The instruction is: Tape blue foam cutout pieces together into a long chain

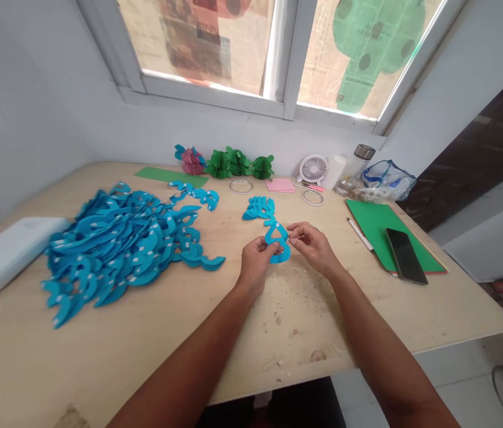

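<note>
My left hand (254, 261) is closed on a blue paper chain (280, 257), with the thumb lying over its near, curved piece. Small white squares dot the chain, which runs away from me to a fanned blue bunch (259, 208) on the table. At the chain's right edge my right hand (313, 246) is closed in a pinch; what its fingertips hold, if anything, is too small to make out. To the left lies a large heap of blue paper pieces (118, 238) with similar white squares. A shorter blue strip (195, 193) rests behind the heap.
A white box-like device (15, 249) stands at the left. Green paper puffs (238, 163), tape rings (241, 186), pink paper (280, 185), a small fan (314, 169) and a bottle (361, 160) line the wall. A phone (405, 255) lies on green sheets (371, 223) at right.
</note>
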Demonstrator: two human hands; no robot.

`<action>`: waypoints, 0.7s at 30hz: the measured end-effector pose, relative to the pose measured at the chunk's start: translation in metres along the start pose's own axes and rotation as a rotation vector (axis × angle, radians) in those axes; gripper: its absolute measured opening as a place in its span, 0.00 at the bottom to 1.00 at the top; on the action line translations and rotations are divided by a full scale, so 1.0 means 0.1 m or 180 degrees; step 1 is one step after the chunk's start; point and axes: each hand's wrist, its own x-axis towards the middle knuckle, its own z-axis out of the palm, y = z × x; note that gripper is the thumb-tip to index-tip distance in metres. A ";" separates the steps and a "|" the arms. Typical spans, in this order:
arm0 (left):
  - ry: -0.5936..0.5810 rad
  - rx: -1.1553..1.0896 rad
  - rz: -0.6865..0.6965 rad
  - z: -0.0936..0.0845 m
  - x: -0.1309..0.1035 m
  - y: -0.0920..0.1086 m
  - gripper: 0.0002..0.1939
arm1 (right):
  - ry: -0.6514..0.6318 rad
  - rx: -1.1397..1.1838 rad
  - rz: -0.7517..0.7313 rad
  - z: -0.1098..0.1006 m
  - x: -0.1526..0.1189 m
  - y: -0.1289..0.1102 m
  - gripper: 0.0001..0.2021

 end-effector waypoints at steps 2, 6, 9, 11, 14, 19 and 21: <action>0.0052 0.0011 0.0073 0.00 0.00 0.00 0.06 | -0.0121 0.0227 0.0274 0.01 0.00 0.04 0.07; 0.0085 0.0005 0.0190 0.00 0.00 0.01 0.07 | -0.0232 0.0329 0.0597 0.02 0.01 0.08 0.08; 0.0091 -0.0013 0.0260 0.01 0.00 0.01 0.07 | -0.0191 0.0304 0.0732 0.03 0.01 0.10 0.07; 0.0088 -0.0019 0.0279 0.01 0.00 0.00 0.07 | -0.0168 0.0323 0.0827 0.03 0.02 0.11 0.06; 0.0043 -0.0026 0.0286 0.01 0.00 0.00 0.08 | -0.0143 0.0364 0.0920 0.04 0.02 0.13 0.05; 0.0071 0.0008 0.0296 0.02 0.00 -0.02 0.10 | -0.0035 0.0504 0.0988 0.07 0.02 0.14 0.05; 0.0093 -0.0011 0.0286 0.02 0.00 -0.03 0.10 | 0.0028 0.0552 0.1006 0.09 0.03 0.15 0.05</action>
